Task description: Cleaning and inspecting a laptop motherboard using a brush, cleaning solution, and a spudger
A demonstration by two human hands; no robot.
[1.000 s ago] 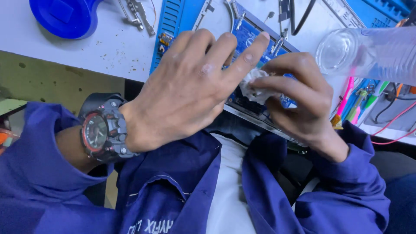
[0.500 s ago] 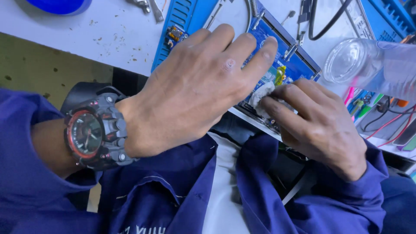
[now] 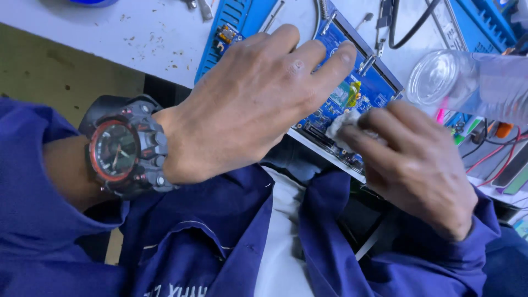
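The left hand (image 3: 247, 110) lay flat, palm down, over a blue circuit board (image 3: 357, 93) that sat at the near edge of the white table (image 3: 137, 38), partly overhanging toward the person's lap. Its grip was loose and open, the fingers (image 3: 324, 58) spread across the board's upper face and pressing on it, closed around nothing. A chunky black and red wristwatch (image 3: 124, 151) sat on that wrist, just above the cuff of a dark blue jacket sleeve (image 3: 33, 220). The right hand (image 3: 418, 165) was just beside the left, at the board's near right edge, its grip pinched shut on a small wad of white cloth (image 3: 344, 124) that touched the board's surface; how the thumb sat under the wad could not be told. The board carried a metal frame along its sides and a small yellow part (image 3: 353, 91) between the two hands. Behind the right hand a clear plastic bottle (image 3: 467, 82) lay on its side on the table, its round base toward the camera. A black cable (image 3: 404, 27) curved over the table beyond the board, and red wires (image 3: 495, 157) ran near the right edge. A blue ridged panel (image 3: 228, 25) lay just left of the board, and small brown crumbs were scattered over the bare white surface to the left.
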